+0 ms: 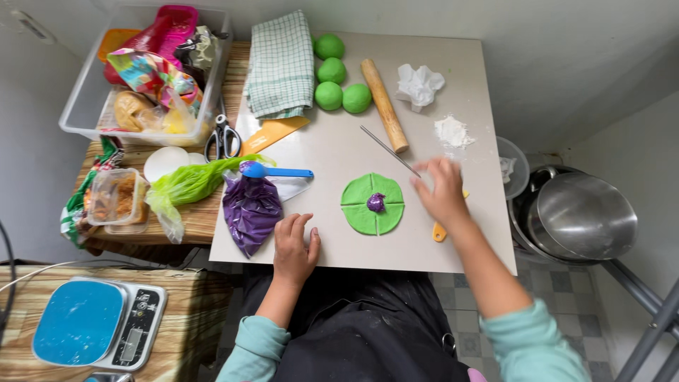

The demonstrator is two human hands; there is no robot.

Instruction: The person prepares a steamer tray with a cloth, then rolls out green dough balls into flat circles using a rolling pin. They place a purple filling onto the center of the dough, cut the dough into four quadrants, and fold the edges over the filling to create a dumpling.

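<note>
Nearby, purple bag (251, 209) of paste, left hand (294, 249) flat, empty, right hand (442, 192) open over yellow scraper (441, 230).

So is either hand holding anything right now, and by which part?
Nothing is clearly held. The left hand rests flat on the board. The right hand is blurred, above a yellow-handled tool; whether it grips it cannot be told.

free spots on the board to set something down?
Bare board between the towel, rolling pin and dough disc; also the near edge between the left hand and disc. Crowded: the left edge with purple bag and blue spoon, and around the right hand.
</note>
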